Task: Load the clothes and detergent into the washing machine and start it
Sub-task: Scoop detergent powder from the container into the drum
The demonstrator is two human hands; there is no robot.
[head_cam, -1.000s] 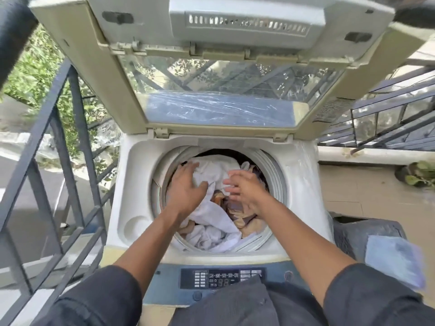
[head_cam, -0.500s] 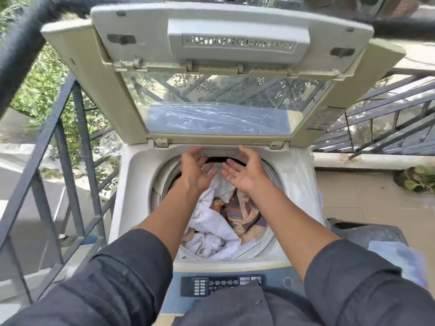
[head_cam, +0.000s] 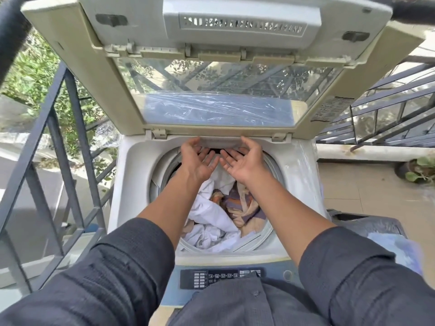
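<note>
Top-load washing machine [head_cam: 131, 184] stood on a balcony, lid [head_cam: 211, 67] folded up and open, clear panel facing the camera. Clothes [head_cam: 219, 220] sat inside the drum [head_cam: 270, 165]: white fabric on the left and front, a tan and purple patterned piece to the right of it. Pile filled the drum up near the rim.

Left hand [head_cam: 200, 158] and right hand [head_cam: 244, 161] were both raised over the back of the drum opening, palms turned up and toward each other, fingers straight and spread, holding nothing. Fingertips nearly met in the middle, just below the lid hinge edge; can't tell if they touched the back rim. Neither hand touched the clothes. Both forearms were bare, dark grey sleeves [head_cam: 106, 267] pushed up above the elbows.

Control panel [head_cam: 221, 277] ran along the front edge of the machine, partly covered by the person's dark shirt. No detergent could be made out.

Dark metal railing [head_cam: 58, 149] ran along the left with green foliage behind it. More railing at the right rear. A potted plant [head_cam: 419, 168] sat on the tiled floor to the right. A dark bin-like object with a pale blue cloth [head_cam: 397, 248] on it stood just beside the machine on the right, blurred.
</note>
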